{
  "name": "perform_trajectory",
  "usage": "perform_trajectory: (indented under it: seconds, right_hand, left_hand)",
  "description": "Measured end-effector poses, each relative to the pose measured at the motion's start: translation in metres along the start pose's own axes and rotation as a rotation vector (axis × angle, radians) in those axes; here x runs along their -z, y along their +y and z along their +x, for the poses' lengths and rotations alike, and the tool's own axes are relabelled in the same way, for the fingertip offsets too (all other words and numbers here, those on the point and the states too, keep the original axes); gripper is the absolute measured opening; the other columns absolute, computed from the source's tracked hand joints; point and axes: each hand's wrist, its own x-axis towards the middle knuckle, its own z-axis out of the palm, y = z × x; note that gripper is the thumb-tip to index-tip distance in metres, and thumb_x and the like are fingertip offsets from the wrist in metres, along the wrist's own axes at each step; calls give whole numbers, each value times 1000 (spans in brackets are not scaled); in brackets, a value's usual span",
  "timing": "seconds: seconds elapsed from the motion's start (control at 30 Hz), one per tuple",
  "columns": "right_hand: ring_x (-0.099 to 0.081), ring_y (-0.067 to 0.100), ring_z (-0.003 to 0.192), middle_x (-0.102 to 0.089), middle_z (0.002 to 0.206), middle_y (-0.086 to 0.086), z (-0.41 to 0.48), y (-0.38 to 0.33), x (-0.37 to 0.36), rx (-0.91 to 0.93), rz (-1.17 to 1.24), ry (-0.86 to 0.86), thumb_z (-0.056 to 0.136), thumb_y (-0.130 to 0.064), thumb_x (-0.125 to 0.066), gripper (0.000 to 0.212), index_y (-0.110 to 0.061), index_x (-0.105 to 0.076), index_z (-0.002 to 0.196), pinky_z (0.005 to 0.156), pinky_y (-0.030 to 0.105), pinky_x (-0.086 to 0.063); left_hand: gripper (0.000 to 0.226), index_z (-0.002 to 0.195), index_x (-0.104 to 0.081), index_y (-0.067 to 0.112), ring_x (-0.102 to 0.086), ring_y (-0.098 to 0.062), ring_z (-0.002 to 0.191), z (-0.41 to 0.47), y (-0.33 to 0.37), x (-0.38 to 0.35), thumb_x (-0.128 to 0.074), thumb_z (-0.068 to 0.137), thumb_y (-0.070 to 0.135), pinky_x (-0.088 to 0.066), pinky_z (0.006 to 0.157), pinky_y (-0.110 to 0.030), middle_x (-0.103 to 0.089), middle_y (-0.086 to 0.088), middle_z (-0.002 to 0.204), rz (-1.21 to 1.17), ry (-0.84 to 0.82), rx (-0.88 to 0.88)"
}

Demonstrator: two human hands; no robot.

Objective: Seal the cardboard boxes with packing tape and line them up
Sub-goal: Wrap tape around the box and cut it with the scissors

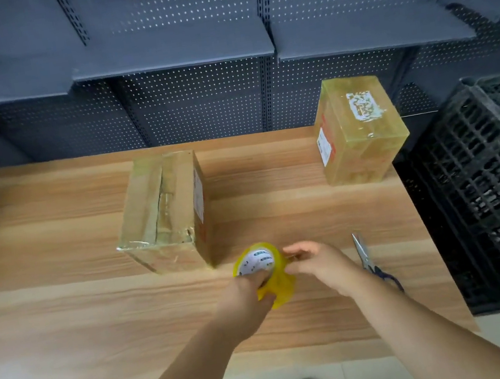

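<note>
- The left hand (pixel 246 291) reaches in from below, forearm angled up and to the right. Its fingers curl into the core of the yellow tape roll (pixel 282 285) and grip it just above the table (pixel 65 316).
- The right hand (pixel 317 260) comes from the right with the wrist straight. Thumb and fingertips close together on the roll's right rim; whether they hold a loose tape end is unclear.
- The roll sits between both hands, just beside the front right corner of the near box (pixel 163 209).
- That box's top seam shows a dark gap along its length.
- The far box (pixel 360 129) stands at the table's back right corner, well apart.
- Scissors (pixel 367 256) lie just right of the right wrist, near a black crate (pixel 487 184).
</note>
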Motion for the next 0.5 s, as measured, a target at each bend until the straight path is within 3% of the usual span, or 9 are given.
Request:
perform_trajectory:
  seconds: [0.07,0.13,0.2,0.27,0.33,0.4,0.5]
  right_hand:
    - [-63,5,95,-70,94,-16,0,-12,-3,41,-50,24,73,-16,-84,29,-38,-72,86,88,18,-47]
    - [-61,-5,76,-72,82,-15,-4,-25,-9,102,-106,61,73,-15,-84,19,-30,-73,74,70,6,-43]
    - [-57,-11,63,-70,73,-15,-10,-37,-20,174,-175,87,76,-11,-81,19,-26,-71,70,62,6,-41]
    - [-57,-10,64,-69,72,-14,-18,-48,-33,248,-272,99,81,-14,-77,23,-31,-69,69,64,11,-42]
    - [-60,-1,69,-71,76,-11,-26,-56,-47,312,-411,137,85,-22,-73,16,-32,-70,74,68,20,-46]
    - [-63,13,75,-72,79,-6,-32,-67,-57,368,-560,192,89,-30,-68,7,-30,-73,85,71,28,-48]
    - [-63,19,81,-72,86,-1,-38,-82,-68,506,-657,208,92,-30,-65,11,-26,-75,92,74,29,-44]
  left_hand:
    - [19,107,-63,20,-53,-23,82,-12,0,10,-63,89,26,-34,65,-27,-58,2,83,-63,35,17]
    - [11,91,-56,21,-49,-25,77,-22,-1,18,-64,89,27,-29,61,-26,-49,3,74,-77,72,63]
    - [21,79,-44,26,-47,-26,74,-32,-3,24,-63,89,28,-26,59,-25,-45,3,70,-99,104,91]
    - [25,76,-40,28,-43,-19,67,-42,-5,26,-60,90,29,-28,59,-27,-44,6,68,-153,129,110]
    - [11,91,-47,28,-47,-17,71,-50,-8,29,-57,93,32,-34,64,-28,-53,3,80,-209,145,133]
    - [24,112,-49,22,-52,-18,80,-58,-12,32,-54,95,38,-38,68,-31,-58,-2,92,-255,167,168]
    - [34,124,-49,22,-54,-15,84,-69,-18,40,-51,96,41,-38,67,-28,-58,2,95,-320,214,180]
